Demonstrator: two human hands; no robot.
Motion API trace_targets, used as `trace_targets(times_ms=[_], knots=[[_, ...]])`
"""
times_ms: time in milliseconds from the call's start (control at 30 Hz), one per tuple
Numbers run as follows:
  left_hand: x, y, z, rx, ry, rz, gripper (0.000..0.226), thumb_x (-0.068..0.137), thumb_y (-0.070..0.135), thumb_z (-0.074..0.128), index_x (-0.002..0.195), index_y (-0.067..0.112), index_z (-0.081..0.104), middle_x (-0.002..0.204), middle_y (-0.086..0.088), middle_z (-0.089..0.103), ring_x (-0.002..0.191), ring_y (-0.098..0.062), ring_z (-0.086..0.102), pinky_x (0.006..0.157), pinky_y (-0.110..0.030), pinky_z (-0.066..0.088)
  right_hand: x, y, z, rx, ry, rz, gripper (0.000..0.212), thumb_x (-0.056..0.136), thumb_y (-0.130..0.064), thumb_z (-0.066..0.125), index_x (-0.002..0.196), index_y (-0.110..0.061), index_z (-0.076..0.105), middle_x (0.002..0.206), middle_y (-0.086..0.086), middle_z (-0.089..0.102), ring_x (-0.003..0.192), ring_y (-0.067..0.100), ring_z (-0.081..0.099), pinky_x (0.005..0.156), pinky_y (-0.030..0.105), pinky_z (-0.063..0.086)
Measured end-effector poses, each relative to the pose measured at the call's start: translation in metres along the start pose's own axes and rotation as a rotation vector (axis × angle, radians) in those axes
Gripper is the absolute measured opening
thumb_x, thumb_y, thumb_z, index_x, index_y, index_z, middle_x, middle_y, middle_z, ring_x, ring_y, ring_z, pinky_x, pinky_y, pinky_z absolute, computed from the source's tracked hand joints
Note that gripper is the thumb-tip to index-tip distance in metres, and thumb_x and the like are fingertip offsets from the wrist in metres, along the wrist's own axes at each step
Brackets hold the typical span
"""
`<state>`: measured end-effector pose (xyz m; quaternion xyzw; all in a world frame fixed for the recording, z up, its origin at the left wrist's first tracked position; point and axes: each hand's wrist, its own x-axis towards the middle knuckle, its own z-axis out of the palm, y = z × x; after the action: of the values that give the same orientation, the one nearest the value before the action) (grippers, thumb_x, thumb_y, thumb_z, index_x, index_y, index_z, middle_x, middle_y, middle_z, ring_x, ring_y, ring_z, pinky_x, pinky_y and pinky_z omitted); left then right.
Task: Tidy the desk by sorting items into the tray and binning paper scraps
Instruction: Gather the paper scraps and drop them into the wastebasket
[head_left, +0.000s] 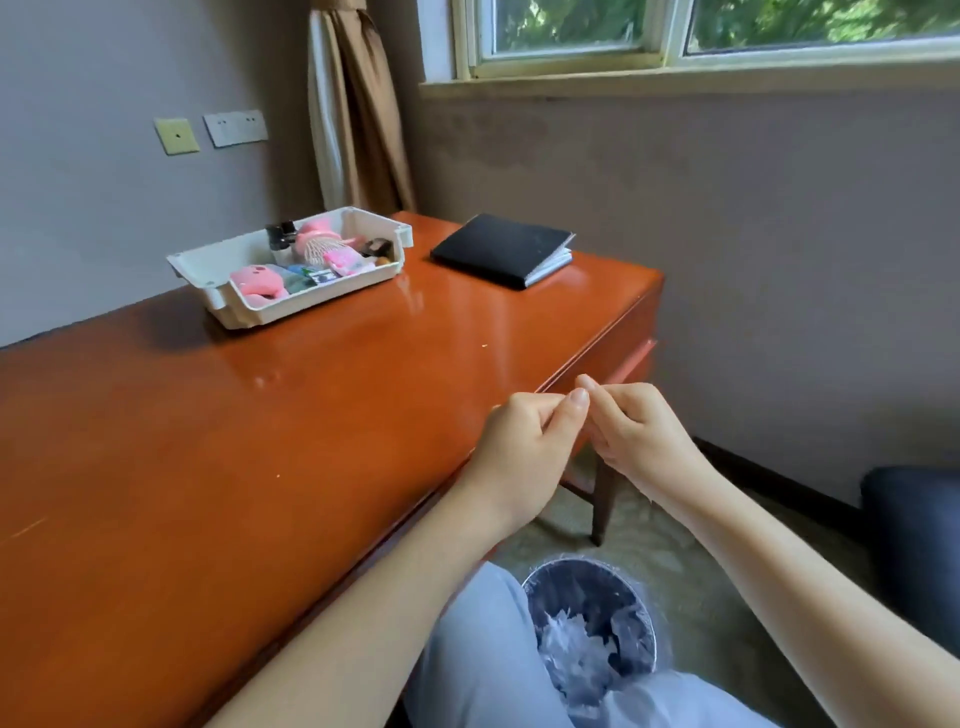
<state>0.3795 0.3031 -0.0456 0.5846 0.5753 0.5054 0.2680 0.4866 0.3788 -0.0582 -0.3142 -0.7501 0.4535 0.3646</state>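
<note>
Grips curled: left hand (524, 452), right hand (641, 436), fingertips touching.

The desk (260, 441) lies open up to the tray (208, 260) and notebook (498, 247) at its far end; the bin (587, 569) gapes uncovered.

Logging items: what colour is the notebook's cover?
The notebook cover is black, clearest in the head view.

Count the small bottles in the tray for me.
2. The left bottle and right bottle stand side by side by the back wall of the tray. Others may lie hidden under the plush.
</note>
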Motion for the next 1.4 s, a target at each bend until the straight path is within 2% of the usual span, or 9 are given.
trace_targets(times_ms=[167,233,400,500,733,967,1167,1300,1400], knots=[[0.006,-0.045,0.046,-0.027,-0.14,-0.159,0.053,0.099,0.022,0.04,0.047,0.016,0.045,0.042,0.011,0.031,0.04,-0.006,0.025,0.045,-0.023,0.023,-0.019,0.071,-0.012,-0.065,0.055,0.152,0.055,0.098,-0.033,0.04,0.055,0.002,0.045,0.049,0.003,0.03,0.046,0.012,0.025,0.05,0.029,0.024],[0.007,-0.071,0.063,-0.028,-0.134,-0.213,0.045,0.093,0.023,0.043,0.049,0.02,0.033,0.05,0.004,0.029,0.046,-0.01,0.024,0.047,-0.028,0.023,-0.023,0.099,-0.013,-0.091,0.1,0.211,0.052,0.098,-0.031,0.04,0.054,-0.005,0.039,0.051,0.003,0.028,0.048,0.013,0.023,0.055,0.032,0.023],[0.008,-0.13,0.095,0.137,-0.153,-0.282,0.039,0.092,0.022,0.042,0.057,0.017,0.027,0.056,0.003,0.026,0.057,-0.014,0.025,0.058,-0.032,0.024,-0.031,0.167,-0.001,-0.041,0.249,0.36,0.049,0.098,-0.027,0.042,0.053,-0.011,0.034,0.051,0.004,0.027,0.05,0.013,0.024,0.057,0.031,0.022],[0.007,-0.165,0.112,0.232,-0.197,-0.353,0.041,0.094,0.02,0.042,0.057,0.015,0.025,0.054,0.001,0.027,0.059,-0.018,0.026,0.058,-0.033,0.024,-0.035,0.204,0.01,-0.039,0.303,0.462,0.052,0.098,-0.024,0.042,0.049,-0.017,0.026,0.044,-0.008,0.024,0.044,0.007,0.021,0.057,0.028,0.025],[0.011,-0.229,0.136,0.402,-0.329,-0.552,0.031,0.095,0.023,0.039,0.065,0.019,0.032,0.06,0.002,0.04,0.06,-0.018,0.037,0.053,-0.033,0.026,-0.042,0.266,0.036,-0.095,0.259,0.644,0.053,0.099,-0.018,0.035,0.046,-0.019,0.029,0.031,-0.008,0.034,0.035,0.004,0.032,0.045,0.019,0.024],[0.018,-0.268,0.152,0.463,-0.519,-0.564,0.011,0.094,0.018,0.042,0.101,0.01,0.042,0.115,-0.01,0.045,0.101,-0.03,0.048,0.085,-0.042,0.042,-0.045,0.318,0.056,-0.237,0.159,0.867,0.041,0.098,-0.02,0.031,0.058,-0.013,0.032,0.056,-0.002,0.037,0.055,0.013,0.033,0.055,0.031,0.026],[0.015,-0.29,0.156,0.62,-0.703,-0.616,0.04,0.094,0.018,0.041,0.133,0.009,0.033,0.138,-0.011,0.031,0.13,-0.03,0.028,0.105,-0.044,0.032,-0.044,0.335,0.066,-0.182,0.1,0.968,0.034,0.098,-0.021,0.033,0.075,-0.002,0.049,0.073,0.006,0.05,0.074,0.022,0.045,0.067,0.035,0.032],[0.012,-0.294,0.154,0.666,-0.817,-0.606,0.057,0.099,0.026,0.034,0.15,0.016,0.011,0.159,-0.004,0.007,0.147,-0.024,0.003,0.119,-0.046,0.009,-0.048,0.329,0.065,-0.123,0.044,0.968,0.033,0.101,-0.021,0.031,0.089,-0.002,0.055,0.083,0.005,0.053,0.085,0.022,0.047,0.072,0.032,0.032],[0.011,-0.29,0.15,0.699,-0.842,-0.603,0.058,0.101,0.027,0.029,0.151,0.017,0.003,0.16,-0.002,-0.003,0.147,-0.021,-0.006,0.12,-0.044,0.0,-0.048,0.324,0.061,-0.196,-0.035,0.938,0.034,0.101,-0.02,0.031,0.124,-0.01,0.055,0.119,0.005,0.058,0.116,0.022,0.05,0.094,0.028,0.034]])
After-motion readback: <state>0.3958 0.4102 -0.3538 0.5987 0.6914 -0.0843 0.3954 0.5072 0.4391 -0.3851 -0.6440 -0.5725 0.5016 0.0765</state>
